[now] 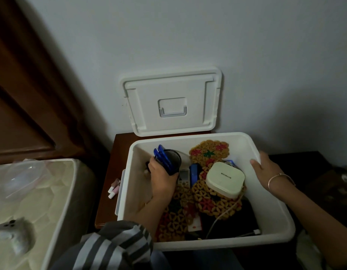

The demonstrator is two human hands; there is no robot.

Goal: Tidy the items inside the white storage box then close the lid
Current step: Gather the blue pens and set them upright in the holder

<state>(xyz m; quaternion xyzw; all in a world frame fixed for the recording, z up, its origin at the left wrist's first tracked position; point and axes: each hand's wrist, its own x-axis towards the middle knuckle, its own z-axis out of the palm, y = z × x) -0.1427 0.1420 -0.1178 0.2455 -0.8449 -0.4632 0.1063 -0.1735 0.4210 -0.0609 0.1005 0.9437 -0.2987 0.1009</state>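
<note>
White storage box [207,243] sits open on a dark wooden side table [105,201] against the wall. Its lid [172,102] is off and stands upright behind it, leaning on the wall with the inner side facing out. Left hand [162,179] is inside the box at the back-left, fingers wrapped round a black mesh pen cup [175,158]. The cup is tilted toward the back-left corner, with blue pens [162,154] sticking out of its mouth. Right hand [266,169] is on the box's right rim, thumb inside the wall and fingers curled over the outer edge, gripping it; thin bracelet [280,177] on that wrist. Rest of the contents are loose and overlapping. Orange-and-red beaded mats [209,152] run from the back wall down to the front-left. A white rounded-square device [225,179] lies on top of them, right of centre. A white cable [224,213] runs from under the device to the front-right corner. A remote control [184,177] and a blue item [193,172] are wedged between the left hand and the device. Something flat and black [244,215] lies at the bottom right; can't tell what. Outside the box, small pink-and-white tubes [113,189] lie on the table just beside the left wall. Mattress [47,191] is at far left with a small grey plush toy [14,233] on it. Striped sleeve [114,244] covers the left forearm.
</note>
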